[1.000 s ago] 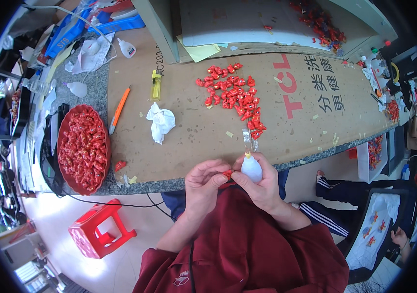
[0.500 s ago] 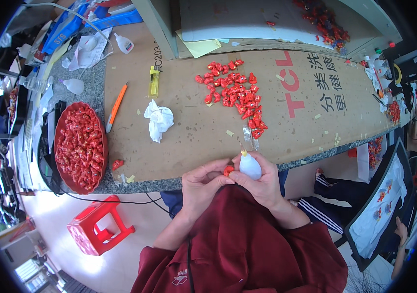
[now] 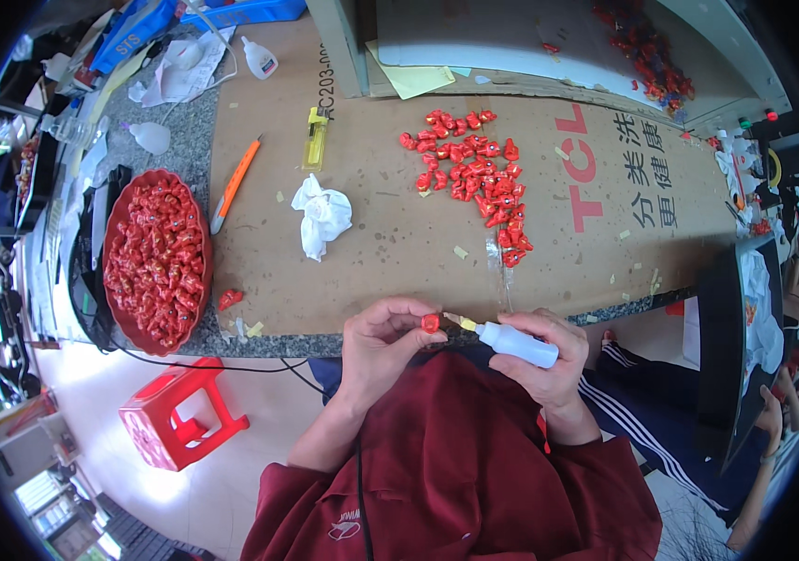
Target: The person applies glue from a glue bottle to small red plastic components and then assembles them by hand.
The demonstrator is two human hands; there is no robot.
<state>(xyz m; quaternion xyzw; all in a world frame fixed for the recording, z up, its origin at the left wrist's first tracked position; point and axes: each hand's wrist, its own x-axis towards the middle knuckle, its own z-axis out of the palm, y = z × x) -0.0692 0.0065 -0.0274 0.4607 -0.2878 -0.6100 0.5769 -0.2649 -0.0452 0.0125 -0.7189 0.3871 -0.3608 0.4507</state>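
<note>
red small piece [image 3: 430, 323] pinched in left hand [image 3: 382, 344] fingertips, white glue bottle [image 3: 514, 343] gripped by curled right hand [image 3: 549, 360], nozzle touching it, just off desk's [image 3: 399, 271] near edge.

Bare cardboard [image 3: 399, 271] ahead; crumpled tissue [image 3: 323, 215], red pieces [image 3: 474, 173] flank it.

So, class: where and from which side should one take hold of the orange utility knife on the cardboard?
Grip the orange utility knife around its long handle middle, probably from above, fingers across its narrow width. It lies flat and slanted, with open cardboard on both sides.
</note>
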